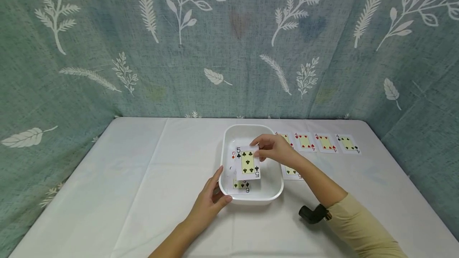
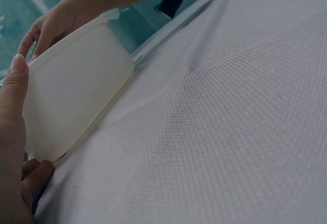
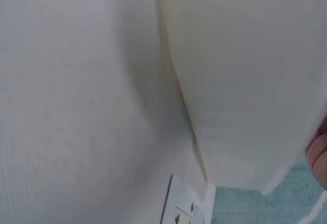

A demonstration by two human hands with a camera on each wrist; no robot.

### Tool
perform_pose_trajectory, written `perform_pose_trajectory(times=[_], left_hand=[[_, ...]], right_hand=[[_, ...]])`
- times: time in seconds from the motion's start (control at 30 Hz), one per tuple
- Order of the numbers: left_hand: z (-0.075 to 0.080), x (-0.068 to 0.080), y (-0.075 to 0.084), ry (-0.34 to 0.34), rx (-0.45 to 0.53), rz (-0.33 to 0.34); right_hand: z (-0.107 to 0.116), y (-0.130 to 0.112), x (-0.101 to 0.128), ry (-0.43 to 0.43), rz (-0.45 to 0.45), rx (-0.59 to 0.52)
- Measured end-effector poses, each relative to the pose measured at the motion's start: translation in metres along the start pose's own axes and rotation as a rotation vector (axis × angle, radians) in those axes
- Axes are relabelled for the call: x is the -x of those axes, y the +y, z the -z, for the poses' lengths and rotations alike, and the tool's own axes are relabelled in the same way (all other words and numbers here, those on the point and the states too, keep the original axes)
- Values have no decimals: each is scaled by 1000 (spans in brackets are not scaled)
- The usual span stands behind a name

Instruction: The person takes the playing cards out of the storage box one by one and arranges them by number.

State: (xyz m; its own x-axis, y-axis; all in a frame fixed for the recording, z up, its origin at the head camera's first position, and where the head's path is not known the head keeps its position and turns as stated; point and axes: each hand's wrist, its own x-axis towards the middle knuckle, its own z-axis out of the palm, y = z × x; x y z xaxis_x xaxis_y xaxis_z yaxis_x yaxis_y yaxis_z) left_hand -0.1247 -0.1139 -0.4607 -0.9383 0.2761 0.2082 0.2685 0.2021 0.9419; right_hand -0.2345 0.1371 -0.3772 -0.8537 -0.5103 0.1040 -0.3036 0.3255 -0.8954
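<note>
A white plastic tub (image 1: 270, 188) stands on the table. My left hand (image 1: 206, 202) holds its near left corner, and the left wrist view shows the thumb (image 2: 15, 86) up by the rim and other fingers low against the wall. Over the tub, my right hand (image 1: 272, 148) pinches a five of clubs playing card (image 1: 247, 163) by its right edge, face up. Beneath that card, a black six (image 1: 241, 185) and a red six of diamonds (image 1: 233, 155) show in part inside the tub. In the right wrist view only fingertips (image 3: 319, 157) appear, beside the tub's wall.
Several face-up fours, including a black four (image 1: 348, 144), lie in a row behind and right of the tub. Another black card (image 1: 292, 172) is partly hidden by the tub and right forearm. A black strap mount (image 1: 312, 214) hangs at the right sleeve. A patterned curtain (image 1: 229, 51) backs the table.
</note>
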Motion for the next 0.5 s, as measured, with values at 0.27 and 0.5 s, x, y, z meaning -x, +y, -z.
perform_pose_trajectory(times=[0.27,0.5], left_hand=[[0,0,-2,1,-2,-15],[0,0,-2,-3,-3,-4]], right_hand=[[23,-4,11,71,-3,-14],[41,-2,22,114,-37,-13]])
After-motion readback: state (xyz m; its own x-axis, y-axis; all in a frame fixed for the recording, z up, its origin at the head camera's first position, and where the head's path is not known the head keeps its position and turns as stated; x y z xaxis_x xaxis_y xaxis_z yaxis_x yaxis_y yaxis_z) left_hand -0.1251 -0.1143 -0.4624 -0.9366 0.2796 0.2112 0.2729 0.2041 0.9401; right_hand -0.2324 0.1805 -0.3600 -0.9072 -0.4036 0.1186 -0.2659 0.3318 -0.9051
